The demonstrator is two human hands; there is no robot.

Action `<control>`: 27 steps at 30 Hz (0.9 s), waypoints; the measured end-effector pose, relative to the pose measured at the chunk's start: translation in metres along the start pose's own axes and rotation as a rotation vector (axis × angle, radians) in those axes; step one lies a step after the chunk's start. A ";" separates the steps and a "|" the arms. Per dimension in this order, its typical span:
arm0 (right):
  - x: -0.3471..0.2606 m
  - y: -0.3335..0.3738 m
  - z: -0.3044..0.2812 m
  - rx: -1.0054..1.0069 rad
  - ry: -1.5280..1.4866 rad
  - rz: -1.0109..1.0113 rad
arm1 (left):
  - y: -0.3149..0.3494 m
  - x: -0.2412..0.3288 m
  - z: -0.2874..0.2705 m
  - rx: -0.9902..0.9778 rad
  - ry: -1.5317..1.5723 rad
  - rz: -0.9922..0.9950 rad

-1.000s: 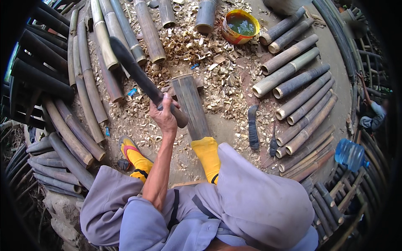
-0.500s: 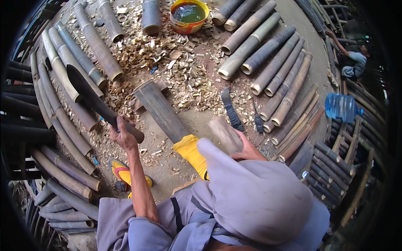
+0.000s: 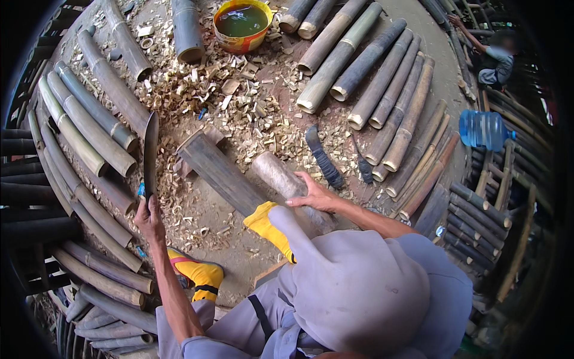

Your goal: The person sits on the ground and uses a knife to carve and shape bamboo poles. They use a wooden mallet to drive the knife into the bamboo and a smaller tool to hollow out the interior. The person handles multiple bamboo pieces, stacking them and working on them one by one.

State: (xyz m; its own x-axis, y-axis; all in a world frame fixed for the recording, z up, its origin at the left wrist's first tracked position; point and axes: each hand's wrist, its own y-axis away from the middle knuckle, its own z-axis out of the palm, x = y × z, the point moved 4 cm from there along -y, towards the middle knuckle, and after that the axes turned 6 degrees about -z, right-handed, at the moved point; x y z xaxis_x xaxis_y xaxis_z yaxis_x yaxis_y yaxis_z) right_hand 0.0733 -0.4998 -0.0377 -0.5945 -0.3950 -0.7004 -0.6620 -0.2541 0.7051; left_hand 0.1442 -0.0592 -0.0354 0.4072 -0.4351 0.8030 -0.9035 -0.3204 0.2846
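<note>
My left hand (image 3: 149, 221) is closed around the lower end of a machete (image 3: 150, 152), whose dark, curved blade points away from me, nearly upright in the picture. My right hand (image 3: 315, 194) wraps round a short, thick, rounded wooden log (image 3: 278, 173), pale and worn, slightly blurred. Just left of the log, a dark split or flattened length of bamboo (image 3: 218, 170) lies at a slant. Its near end meets my yellow-socked foot (image 3: 263, 228). My other yellow-socked foot (image 3: 203, 276), in a red-strapped sandal, stands on the ground near my left forearm.
Cut bamboo poles (image 3: 98, 134) lie on the left, with more bamboo poles (image 3: 353, 66) on the right. Wood chips (image 3: 239, 113) cover the ground. A bucket (image 3: 242, 27) of greenish liquid stands ahead. A black-wrapped tool (image 3: 323, 155), a blue water bottle (image 3: 483, 128) and another person (image 3: 499, 60) are to the right.
My left hand has moved left and nearer me, and the machete blade has swung more upright. My right hand has brought the log leftward, close to the bamboo. The whole view has shifted slightly.
</note>
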 end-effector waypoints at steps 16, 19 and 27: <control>-0.093 -0.006 0.003 0.180 0.125 -0.352 | -0.037 0.035 -0.043 -0.300 -0.492 0.201; -0.150 -0.027 0.007 0.202 0.300 -0.493 | -0.040 0.039 -0.046 -0.341 -0.575 0.189; -0.185 -0.074 0.017 0.100 0.410 -0.571 | -0.050 0.046 -0.041 -0.362 -0.696 0.288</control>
State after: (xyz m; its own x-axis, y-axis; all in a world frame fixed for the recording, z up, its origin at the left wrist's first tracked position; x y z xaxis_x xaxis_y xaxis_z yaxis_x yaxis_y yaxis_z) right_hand 0.2248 -0.3927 0.0378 0.0646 -0.5299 -0.8456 -0.8692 -0.4462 0.2132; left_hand 0.2027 -0.0283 0.0085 0.0359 -0.9173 0.3966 -0.9234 0.1213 0.3641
